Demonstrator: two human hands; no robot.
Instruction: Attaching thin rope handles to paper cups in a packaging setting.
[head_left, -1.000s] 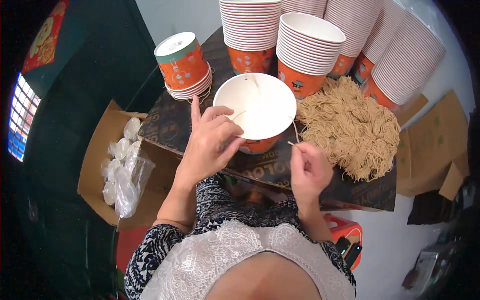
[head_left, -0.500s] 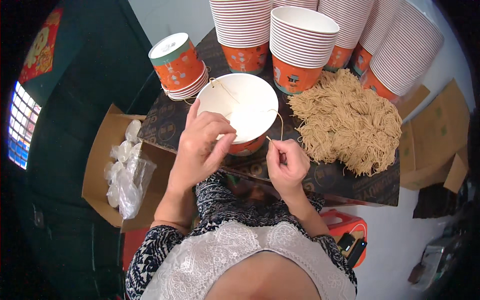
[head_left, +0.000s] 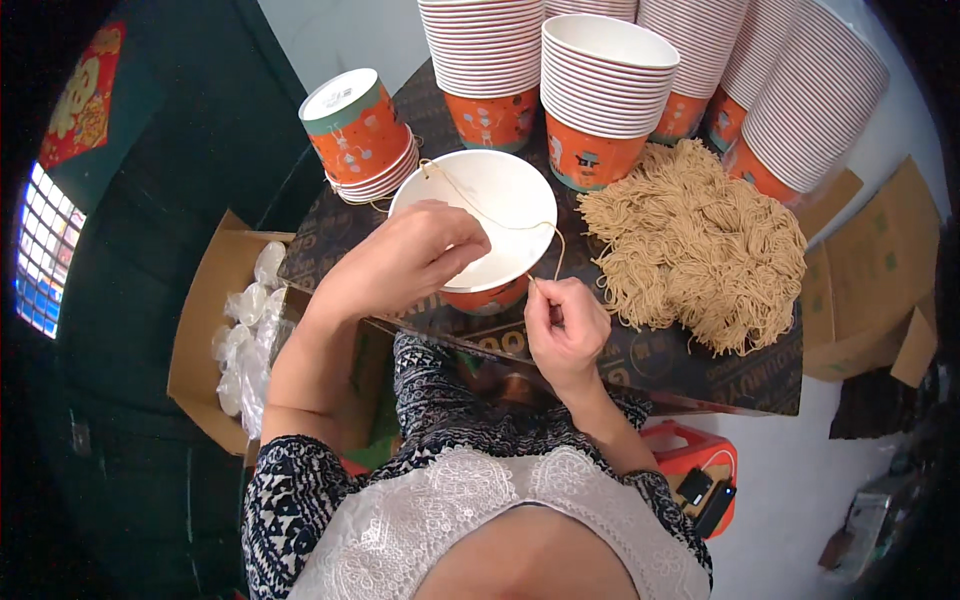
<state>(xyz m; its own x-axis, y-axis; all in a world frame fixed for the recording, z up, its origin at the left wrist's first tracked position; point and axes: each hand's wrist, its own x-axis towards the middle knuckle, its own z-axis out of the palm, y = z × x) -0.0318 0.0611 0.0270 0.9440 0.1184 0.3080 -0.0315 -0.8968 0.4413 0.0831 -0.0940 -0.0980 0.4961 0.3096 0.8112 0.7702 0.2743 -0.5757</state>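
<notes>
A white-lined orange paper bucket stands upright at the table's near edge. A thin tan string hangs from a hole at its far left rim, crosses the opening and passes over the right rim. Just outside that rim, the fingers of my right hand pinch the string's end. My left hand is over the bucket's near left rim, its fingers bent down and together above the opening. Whatever those fingertips may hold is hidden.
Tall stacks of paper buckets line the back of the table. A pile of tan strings lies at the right. Upside-down buckets stand at the left. Below left is a cardboard box with clear plastic pieces.
My left hand has turned over and moved right above the bucket, its spread fingers now drawn together. My right hand has shifted slightly left and down, still pinching the string.
</notes>
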